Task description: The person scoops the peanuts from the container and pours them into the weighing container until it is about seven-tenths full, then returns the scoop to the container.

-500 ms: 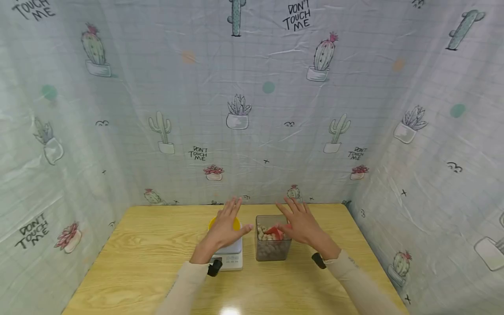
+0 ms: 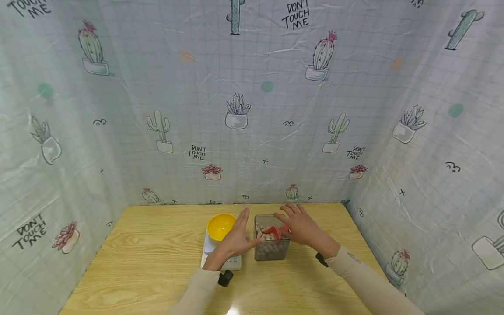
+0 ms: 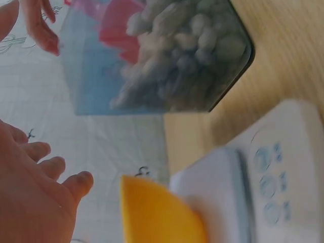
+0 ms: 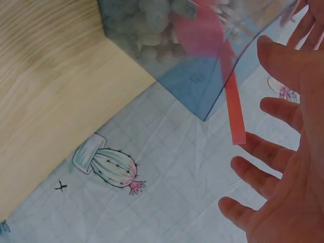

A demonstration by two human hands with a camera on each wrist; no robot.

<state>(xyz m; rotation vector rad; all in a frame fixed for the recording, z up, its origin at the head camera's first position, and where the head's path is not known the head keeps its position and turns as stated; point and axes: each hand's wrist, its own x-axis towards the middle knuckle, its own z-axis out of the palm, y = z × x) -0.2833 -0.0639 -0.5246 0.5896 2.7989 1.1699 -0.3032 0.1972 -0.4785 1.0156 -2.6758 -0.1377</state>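
Observation:
A smoky clear container [image 2: 270, 251] holds pale, lumpy pieces [image 2: 261, 232] that look like peanuts in their shells. A red scoop [image 2: 274, 232] rests among them, its handle [image 4: 235, 109] sticking out past the rim on the right. My right hand [image 2: 301, 225] hovers at that side, fingers loosely bent and apart; the handle's end is close to its fingers, and contact is unclear. My left hand [image 2: 235, 238], fingers straight and thumb spread, is over the gap between the container and a yellow bowl [image 2: 218, 226], holding nothing. The bowl sits on a white kitchen scale [image 3: 291, 152], partly hidden by my left hand.
The wooden table [image 2: 157, 245] extends to both sides of the scale and container. Behind it and at the sides hangs a pale curtain [image 2: 267, 144] printed with cacti, meeting the table's back edge.
My left hand has moved right, off the yellow bowl and towards the container, uncovering the bowl. My right hand has shifted slightly, its fingers bending more near the scoop's handle.

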